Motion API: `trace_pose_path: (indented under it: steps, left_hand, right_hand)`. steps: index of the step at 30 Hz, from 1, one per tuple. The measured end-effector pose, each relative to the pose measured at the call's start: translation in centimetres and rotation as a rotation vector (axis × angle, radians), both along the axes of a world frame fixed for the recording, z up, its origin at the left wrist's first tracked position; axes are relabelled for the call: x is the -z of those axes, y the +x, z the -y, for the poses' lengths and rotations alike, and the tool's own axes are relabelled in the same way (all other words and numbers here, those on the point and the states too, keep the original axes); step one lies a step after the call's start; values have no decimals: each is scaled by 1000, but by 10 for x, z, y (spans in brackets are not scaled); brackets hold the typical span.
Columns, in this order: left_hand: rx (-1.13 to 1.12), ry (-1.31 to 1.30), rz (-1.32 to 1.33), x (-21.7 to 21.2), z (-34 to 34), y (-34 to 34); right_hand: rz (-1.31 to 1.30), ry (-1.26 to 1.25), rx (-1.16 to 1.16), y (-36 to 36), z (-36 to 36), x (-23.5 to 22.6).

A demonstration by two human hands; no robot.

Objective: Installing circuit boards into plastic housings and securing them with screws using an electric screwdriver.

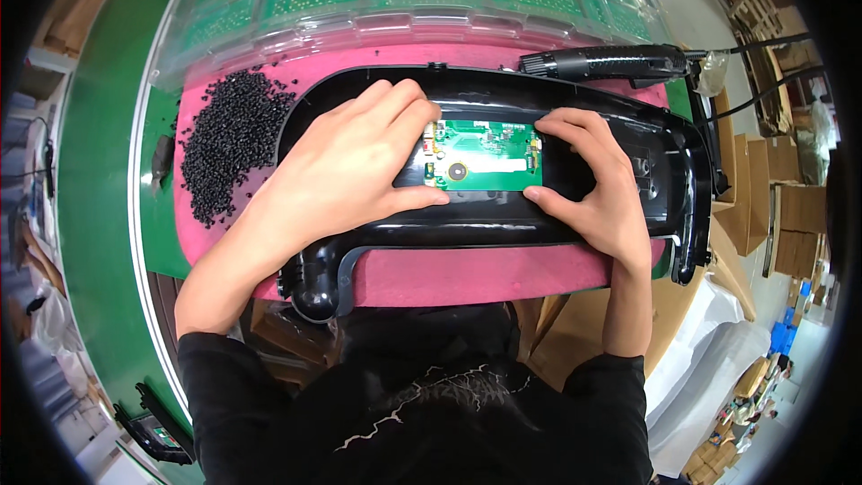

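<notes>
Between my two hands is a green circuit board (485, 157) with a round dark part and small connectors at its ends. My left hand (359, 157) grips its left edge with thumb and fingers, while my right hand (597, 180) pinches the right edge. The board sits over the inside of a long black plastic housing (431, 232) with curved ends, lying on a pink mat (476, 278). Whether the board touches the housing's floor, I cannot tell.
A heap of small black screws (229, 144) lies left of the housing. Behind stand clear plastic trays (395, 27) of green circuit boards. A black electric screwdriver (611, 63) with a cable rests at the back right. Cardboard boxes (795, 224) are at the right.
</notes>
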State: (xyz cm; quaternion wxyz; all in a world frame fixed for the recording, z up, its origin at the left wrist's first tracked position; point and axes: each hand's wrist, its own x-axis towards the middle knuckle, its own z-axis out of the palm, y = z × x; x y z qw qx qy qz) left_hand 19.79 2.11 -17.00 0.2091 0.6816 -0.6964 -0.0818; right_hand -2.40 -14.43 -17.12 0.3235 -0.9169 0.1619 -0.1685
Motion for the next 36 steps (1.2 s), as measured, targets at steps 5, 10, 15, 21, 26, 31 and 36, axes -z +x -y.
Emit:
trace_pose_path:
  steps: [5,10,15,21,26,31,36]
  left_hand:
    - [25,-8,-25,1,-1,2]
    - [32,-28,-34,2,-4,5]
    - [15,-203,-9,-3,-9,12]
    - [-229,-273,46,0,-23,24]
    - [-226,-207,-185,1,-29,48]
    - [-385,69,32,-4,-49,85]
    - [-312,-34,26,4,-53,88]
  right_hand:
    - [-45,36,52,1,-4,-4]
    - [-55,2,45,3,-5,-5]
    - [171,13,259,1,1,-15]
    - [-71,-388,532,-42,94,-34]
    - [-67,166,524,-7,112,-38]
    - [697,264,465,49,80,-36]
    - [472,658,104,91,36,-41]
